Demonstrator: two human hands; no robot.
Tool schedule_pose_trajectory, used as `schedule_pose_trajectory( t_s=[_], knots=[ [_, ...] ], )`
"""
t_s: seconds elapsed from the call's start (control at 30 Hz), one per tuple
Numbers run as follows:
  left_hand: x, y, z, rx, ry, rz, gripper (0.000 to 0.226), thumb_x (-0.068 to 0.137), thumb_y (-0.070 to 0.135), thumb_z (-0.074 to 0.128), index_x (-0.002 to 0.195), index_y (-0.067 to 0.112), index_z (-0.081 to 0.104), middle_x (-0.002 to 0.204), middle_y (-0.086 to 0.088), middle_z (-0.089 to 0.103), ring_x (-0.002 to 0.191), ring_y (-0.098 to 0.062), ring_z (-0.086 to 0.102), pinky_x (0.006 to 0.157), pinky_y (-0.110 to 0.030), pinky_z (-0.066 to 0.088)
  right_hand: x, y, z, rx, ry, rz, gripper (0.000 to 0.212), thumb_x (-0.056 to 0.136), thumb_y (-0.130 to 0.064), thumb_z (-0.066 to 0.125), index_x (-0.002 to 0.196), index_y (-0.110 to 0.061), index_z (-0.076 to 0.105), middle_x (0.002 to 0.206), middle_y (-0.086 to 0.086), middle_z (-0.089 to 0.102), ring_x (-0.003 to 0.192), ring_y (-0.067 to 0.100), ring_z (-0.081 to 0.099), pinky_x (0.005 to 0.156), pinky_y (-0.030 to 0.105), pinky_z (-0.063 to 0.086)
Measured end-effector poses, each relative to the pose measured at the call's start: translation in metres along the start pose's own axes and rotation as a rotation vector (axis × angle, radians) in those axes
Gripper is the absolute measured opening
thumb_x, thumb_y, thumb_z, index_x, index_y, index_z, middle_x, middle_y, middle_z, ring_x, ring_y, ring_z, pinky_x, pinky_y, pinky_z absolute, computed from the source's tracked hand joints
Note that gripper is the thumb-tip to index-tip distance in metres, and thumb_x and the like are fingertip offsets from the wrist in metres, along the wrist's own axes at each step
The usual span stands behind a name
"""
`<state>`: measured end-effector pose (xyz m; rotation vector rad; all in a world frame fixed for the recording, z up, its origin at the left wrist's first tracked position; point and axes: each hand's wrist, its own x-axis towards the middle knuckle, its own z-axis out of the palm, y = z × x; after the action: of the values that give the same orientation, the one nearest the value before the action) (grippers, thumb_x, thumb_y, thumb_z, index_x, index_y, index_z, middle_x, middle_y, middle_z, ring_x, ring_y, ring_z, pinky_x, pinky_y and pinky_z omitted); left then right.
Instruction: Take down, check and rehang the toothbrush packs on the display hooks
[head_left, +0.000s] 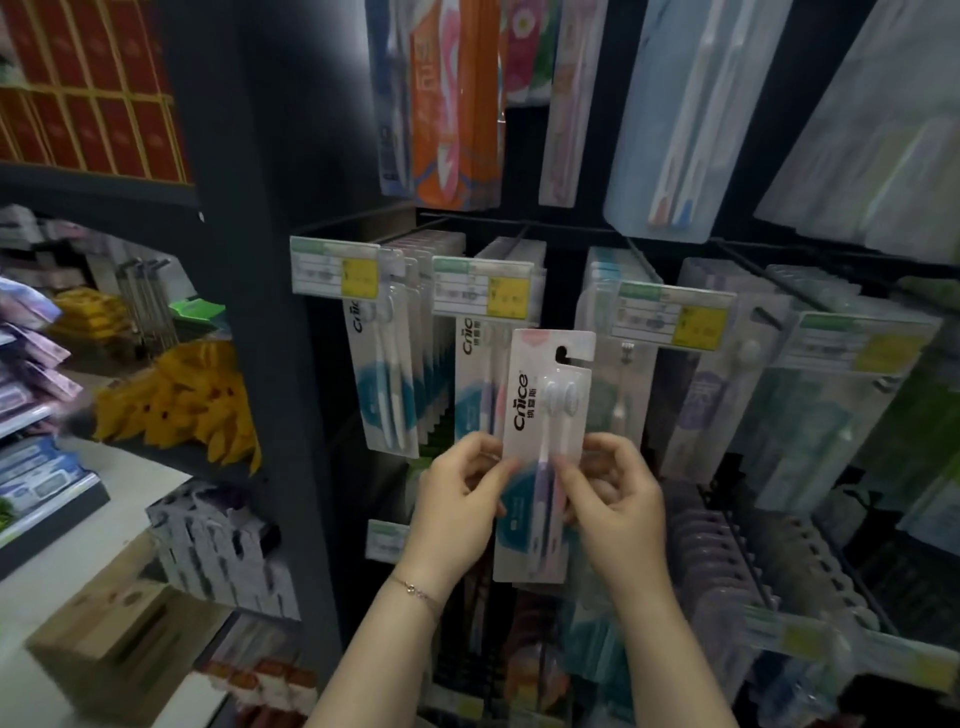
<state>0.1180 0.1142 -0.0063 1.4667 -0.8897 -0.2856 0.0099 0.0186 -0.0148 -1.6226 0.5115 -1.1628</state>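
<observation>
Both hands hold one white cardboard toothbrush pack (543, 452) upright in the lower middle of the frame. Left hand (460, 499) pinches its left edge; right hand (610, 493) pinches its right edge, fingers curled. It is off the hooks, in front of the hanging rows of packs (395, 358) with yellow price tags (335, 274).

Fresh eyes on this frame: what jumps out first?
The white Cnice toothbrush pack at centre, upright with its hang hole empty, pinched at its edges by the left hand and the right hand. Behind it, a row of price tags with yellow patches fronts the hanging packs. At upper centre hangs a bright orange pack.
</observation>
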Motion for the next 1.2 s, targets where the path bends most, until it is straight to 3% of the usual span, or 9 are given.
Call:
schedule_pose_trajectory(
  t_s=[0.1,0.33,0.5,0.6,0.8,0.87,0.93,1.0,1.2],
  knots=[
    [0.004,-0.005,-0.020,-0.013,0.011,-0.017,0.006,0.093,0.017,0.061,0.091,0.012,0.065,0.090,0.002,0.072,0.062,-0.011,0.061,0.060,-0.029,0.055,-0.003,0.000,0.020,-0.046,-0.043,-0.004,0.023,0.086,-0.020,0.070,0.100,-0.036,0.061,0.081,-0.005,0.071,0.067,0.018,0.067,0.057,0.031,0.055],
    [0.011,-0.023,-0.066,-0.094,0.086,-0.084,0.006,0.091,0.015,0.063,0.088,0.018,0.066,0.079,0.006,0.072,0.058,-0.013,0.060,0.055,-0.018,0.048,-0.002,0.006,0.073,-0.107,-0.073,-0.024,0.025,0.086,-0.025,0.070,0.105,-0.040,0.064,0.077,-0.003,0.067,0.059,0.022,0.060,0.058,0.042,0.056],
    [0.021,-0.035,-0.091,-0.097,0.102,-0.105,0.007,0.093,0.017,0.060,0.090,0.012,0.065,0.081,-0.002,0.072,0.061,-0.019,0.063,0.059,-0.023,0.052,0.011,0.005,0.103,-0.166,-0.141,-0.056,0.030,0.088,-0.029,0.068,0.110,-0.049,0.063,0.081,-0.012,0.068,0.059,0.023,0.056,0.060,0.040,0.052],
    [0.031,-0.039,-0.101,-0.109,0.132,-0.107,0.008,0.094,0.016,0.058,0.091,0.012,0.064,0.079,-0.004,0.071,0.063,-0.020,0.064,0.062,-0.028,0.055,0.023,0.008,0.118,-0.231,-0.157,-0.080,0.036,0.089,-0.039,0.066,0.124,-0.041,0.061,0.092,-0.010,0.069,0.067,0.021,0.061,0.067,0.043,0.055],
    [0.047,-0.035,-0.107,-0.167,0.201,-0.035,0.008,0.094,0.013,0.058,0.091,0.015,0.065,0.081,-0.006,0.071,0.061,-0.020,0.062,0.060,-0.028,0.054,0.039,0.001,0.135,-0.329,-0.104,-0.201,0.041,0.090,-0.033,0.066,0.128,-0.041,0.053,0.078,-0.011,0.057,0.066,0.010,0.053,0.073,0.019,0.048],
    [0.050,-0.035,-0.107,-0.192,0.210,-0.016,0.009,0.093,0.011,0.058,0.090,0.014,0.065,0.080,-0.007,0.071,0.060,-0.019,0.061,0.059,-0.026,0.053,0.042,0.000,0.138,-0.374,-0.073,-0.224,0.039,0.090,-0.032,0.066,0.129,-0.034,0.058,0.073,-0.017,0.052,0.069,0.007,0.053,0.086,0.009,0.039],
    [0.053,-0.036,-0.105,-0.221,0.212,-0.012,0.010,0.093,0.009,0.058,0.090,0.014,0.065,0.077,-0.007,0.070,0.059,-0.017,0.060,0.058,-0.025,0.053,0.045,0.002,0.138,-0.403,-0.071,-0.227,0.039,0.090,-0.040,0.061,0.129,-0.035,0.058,0.075,-0.026,0.051,0.073,-0.003,0.052,0.108,0.034,0.037],
    [0.056,-0.036,-0.102,-0.253,0.196,-0.009,0.010,0.093,0.008,0.057,0.090,0.012,0.065,0.074,-0.008,0.069,0.059,-0.016,0.060,0.058,-0.025,0.052,0.047,0.001,0.138,-0.405,-0.068,-0.241,0.042,0.089,-0.049,0.053,0.130,-0.043,0.053,0.084,-0.035,0.051,0.075,-0.009,0.050,0.099,0.064,0.039],
    [0.065,-0.029,-0.098,-0.287,0.146,0.034,0.012,0.095,0.008,0.054,0.095,0.012,0.065,0.079,-0.007,0.070,0.063,-0.014,0.059,0.058,-0.024,0.051,0.052,0.000,0.140,-0.383,0.041,-0.267,0.029,0.092,-0.044,0.054,0.120,-0.038,0.057,0.098,-0.025,0.059,0.079,-0.002,0.047,0.087,0.067,0.046]
  ],
)
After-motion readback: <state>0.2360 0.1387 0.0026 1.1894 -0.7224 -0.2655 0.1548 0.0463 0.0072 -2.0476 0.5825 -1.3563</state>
